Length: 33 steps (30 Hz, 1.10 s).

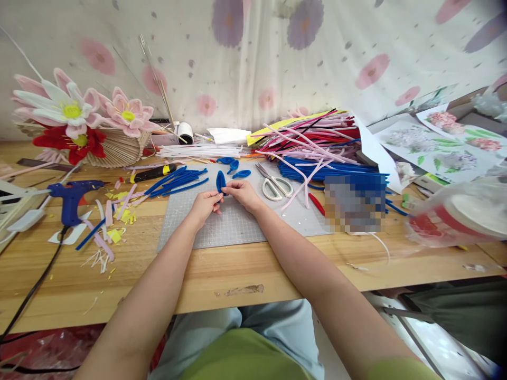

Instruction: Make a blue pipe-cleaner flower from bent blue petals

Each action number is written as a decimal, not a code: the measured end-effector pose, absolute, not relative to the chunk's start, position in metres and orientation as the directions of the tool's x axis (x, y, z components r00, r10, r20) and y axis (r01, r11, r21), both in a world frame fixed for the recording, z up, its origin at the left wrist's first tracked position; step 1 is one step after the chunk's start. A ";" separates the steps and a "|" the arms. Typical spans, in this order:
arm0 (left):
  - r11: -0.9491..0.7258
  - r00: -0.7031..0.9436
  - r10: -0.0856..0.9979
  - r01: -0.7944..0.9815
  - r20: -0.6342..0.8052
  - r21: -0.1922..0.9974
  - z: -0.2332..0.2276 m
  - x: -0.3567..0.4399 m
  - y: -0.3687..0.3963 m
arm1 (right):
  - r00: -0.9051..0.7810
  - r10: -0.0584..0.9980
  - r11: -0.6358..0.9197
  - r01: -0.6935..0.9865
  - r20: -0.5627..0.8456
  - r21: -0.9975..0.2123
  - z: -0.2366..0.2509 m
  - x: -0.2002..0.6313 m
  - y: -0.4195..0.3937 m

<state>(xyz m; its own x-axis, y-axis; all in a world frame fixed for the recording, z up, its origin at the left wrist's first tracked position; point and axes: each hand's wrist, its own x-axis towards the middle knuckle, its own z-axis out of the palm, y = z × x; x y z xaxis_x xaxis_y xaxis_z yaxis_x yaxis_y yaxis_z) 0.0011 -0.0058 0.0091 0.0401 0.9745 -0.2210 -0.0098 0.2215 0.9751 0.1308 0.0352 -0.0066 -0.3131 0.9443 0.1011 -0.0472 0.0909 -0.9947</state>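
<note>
Between my two hands, above the grey cutting mat [214,227], stands a blue pipe-cleaner petal [221,181], pinched at its lower end. My left hand [206,205] grips its base from the left. From the right, the fingertips of my right hand [242,193] close on the same spot. Just behind lie several finished blue petals [241,173] of the same looped shape. Scissors with pale handles [273,187] rest on the mat to the right of my right hand. Cut blue pipe cleaners [174,182] lie in a loose pile to the left.
A blue glue gun [73,200] and scraps [119,221] occupy the left. Fuzzy flowers [73,111] stand behind them. Bundled blue pipe cleaners [336,174] and a mixed-colour heap [317,134] lie back right. A bagged tub [459,219] sits at the right edge.
</note>
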 end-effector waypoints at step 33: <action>0.338 0.183 0.929 -0.073 -0.321 0.938 0.016 -0.013 -0.006 | -0.447 0.894 -0.007 -0.079 0.030 -0.997 0.002 0.135 0.030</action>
<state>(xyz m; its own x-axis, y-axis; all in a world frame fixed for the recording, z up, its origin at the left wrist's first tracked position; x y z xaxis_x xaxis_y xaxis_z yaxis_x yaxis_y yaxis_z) -0.0132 -0.0060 0.0158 0.1830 0.9293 -0.3209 -0.0729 0.3383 0.9382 0.1345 0.0298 0.0023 -0.4471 0.8940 0.0296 -0.0793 -0.0066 -0.9968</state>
